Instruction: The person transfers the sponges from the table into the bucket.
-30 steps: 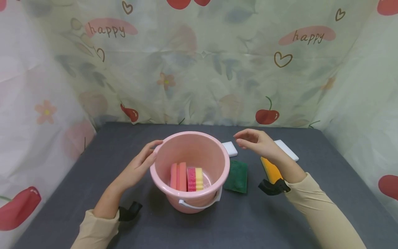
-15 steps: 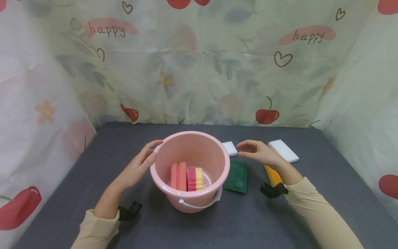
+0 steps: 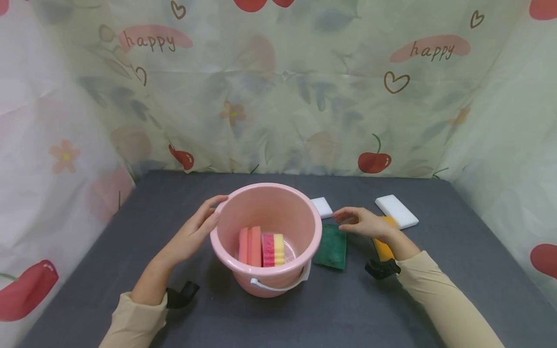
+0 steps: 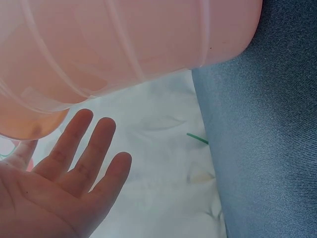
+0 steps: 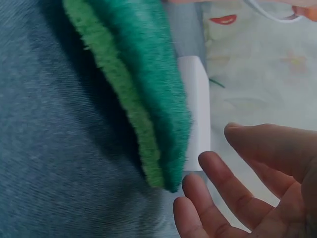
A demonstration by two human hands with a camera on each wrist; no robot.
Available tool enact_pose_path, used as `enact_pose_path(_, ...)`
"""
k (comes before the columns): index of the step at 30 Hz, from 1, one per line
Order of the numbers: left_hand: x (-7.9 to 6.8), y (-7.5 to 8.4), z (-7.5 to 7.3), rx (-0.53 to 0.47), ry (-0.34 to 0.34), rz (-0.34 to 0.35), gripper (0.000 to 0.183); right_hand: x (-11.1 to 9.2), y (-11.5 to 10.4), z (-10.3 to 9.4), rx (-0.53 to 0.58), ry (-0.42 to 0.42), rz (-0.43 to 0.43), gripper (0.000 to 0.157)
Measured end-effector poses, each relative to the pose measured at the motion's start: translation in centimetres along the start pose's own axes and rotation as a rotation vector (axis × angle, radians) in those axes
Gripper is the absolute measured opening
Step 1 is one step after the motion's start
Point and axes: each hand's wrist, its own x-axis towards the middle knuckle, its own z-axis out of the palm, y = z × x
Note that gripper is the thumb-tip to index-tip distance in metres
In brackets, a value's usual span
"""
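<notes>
A pink bucket (image 3: 265, 281) stands upright mid-table, its white handle (image 3: 283, 289) hanging at the front. Inside it sit a coral-pink sponge (image 3: 250, 246) and a red and yellow sponge (image 3: 273, 250). My left hand (image 3: 189, 237) rests at the left of the rim, fingers extended along the bucket's outer wall. My right hand (image 3: 365, 224), fingers loosely bent and holding nothing, hovers by the far right corner of a green scouring sponge (image 3: 330, 247). In the right wrist view, thumb and fingers are spread apart beside that green sponge (image 5: 143, 89), with a white sponge (image 5: 195, 114) behind it.
One white sponge (image 3: 322, 208) lies behind the green one, partly hidden by the bucket. Another white sponge (image 3: 397, 211) is at the back right. Under my right forearm lies an orange sponge (image 3: 384, 249). Patterned curtains (image 3: 283, 96) enclose the dark table (image 3: 217, 324).
My right hand has come down and nearer, from above the white sponges to the green sponge's far edge, uncovering the back right white sponge. The left hand and bucket stay put.
</notes>
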Motion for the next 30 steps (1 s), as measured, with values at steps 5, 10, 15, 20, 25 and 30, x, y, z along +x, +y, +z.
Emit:
enact_pose_path(5,0.0,0.0,0.0,0.002,0.001,-0.002,0.043,0.1,0.5,0.3,-0.014,0.014,0.008,0.039)
enact_pose_path(10,0.0,0.0,0.0,0.002,0.001,-0.008,0.044,0.2,0.6,0.4,-0.020,0.039,0.028,0.039)
enact_pose_path(15,0.0,0.1,0.0,0.001,0.001,-0.002,0.044,0.2,1.1,0.7,-0.031,0.037,0.044,0.038)
enact_pose_path(20,0.0,0.0,0.0,0.003,0.001,-0.004,0.044,0.4,1.5,1.1,-0.036,0.040,0.046,0.038)
enact_pose_path(25,0.0,0.0,0.0,0.005,0.003,-0.003,0.043,0.4,1.5,1.1,-0.041,0.054,0.047,0.039)
enact_pose_path(30,0.0,0.0,0.0,0.007,0.003,0.000,0.044,0.4,1.2,1.2,-0.036,0.061,0.081,0.038)
